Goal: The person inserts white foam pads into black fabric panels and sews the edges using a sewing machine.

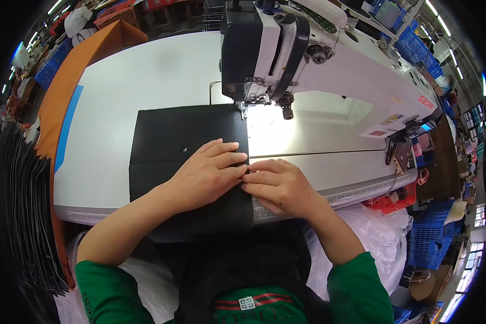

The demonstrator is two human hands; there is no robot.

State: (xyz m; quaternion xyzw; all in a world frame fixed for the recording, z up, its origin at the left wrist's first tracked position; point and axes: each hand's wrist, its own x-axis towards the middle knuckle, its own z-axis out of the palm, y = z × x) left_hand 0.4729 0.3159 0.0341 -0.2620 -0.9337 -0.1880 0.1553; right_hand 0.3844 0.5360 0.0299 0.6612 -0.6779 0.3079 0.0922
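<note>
A black panel of fabric or leather-like material point(167, 129) lies flat on the white table of a sewing machine point(308, 65). Its far right corner sits under the presser foot point(243, 110), and its near part hangs over the table's front edge. My left hand point(208, 170) rests flat on the panel near its right edge, fingers stretched out. Just beside it, my right hand point(283, 186) has its fingertips bent together on that same edge, pinching it. The thumb tips are partly hidden.
A stack of black pieces point(29, 210) hangs at the left beside an orange board point(65, 102). A ruler strip point(356, 194) runs along the table's front. At the right are a red basket point(397, 200), a blue crate point(432, 237) and white plastic sheeting point(370, 232).
</note>
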